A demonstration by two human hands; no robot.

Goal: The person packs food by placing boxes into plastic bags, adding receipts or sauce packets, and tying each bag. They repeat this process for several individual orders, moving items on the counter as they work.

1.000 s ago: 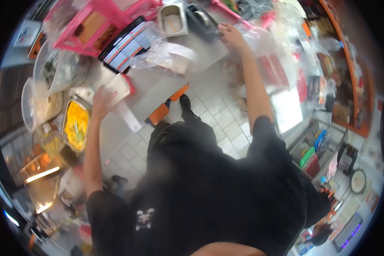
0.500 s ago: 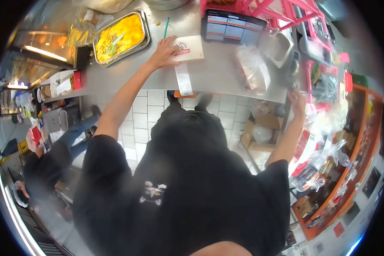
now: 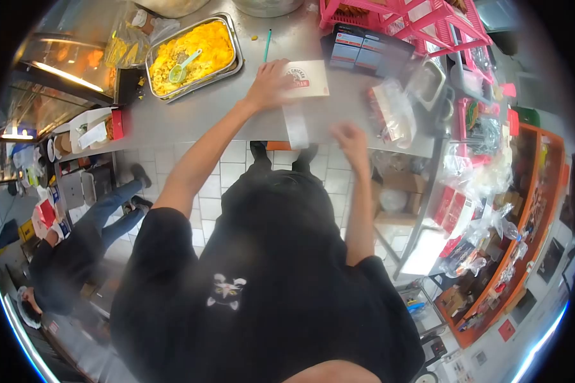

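My left hand (image 3: 271, 86) rests on the left side of a white carton (image 3: 310, 79) with printed lettering, its fingers partly blurred. A white paper slip (image 3: 295, 126) hangs from beneath the carton over the counter's front edge. My right hand (image 3: 350, 140) is in the air right of the slip, fingers curled together; whatever it may hold is too small and blurred to make out. Behind my left hand lies a green pen (image 3: 268, 46).
A metal tray (image 3: 167, 96) of yellow food with a spoon stands back left on the steel counter (image 3: 201, 118). Right are a tablet (image 3: 364, 52), a plastic-wrapped pack (image 3: 390, 113) and pink baskets (image 3: 421, 29). Another person (image 3: 76, 249) is at the far left.
My right hand has moved left from the counter's right end to near the paper slip. My left hand stays at the carton. The view has shifted slightly.
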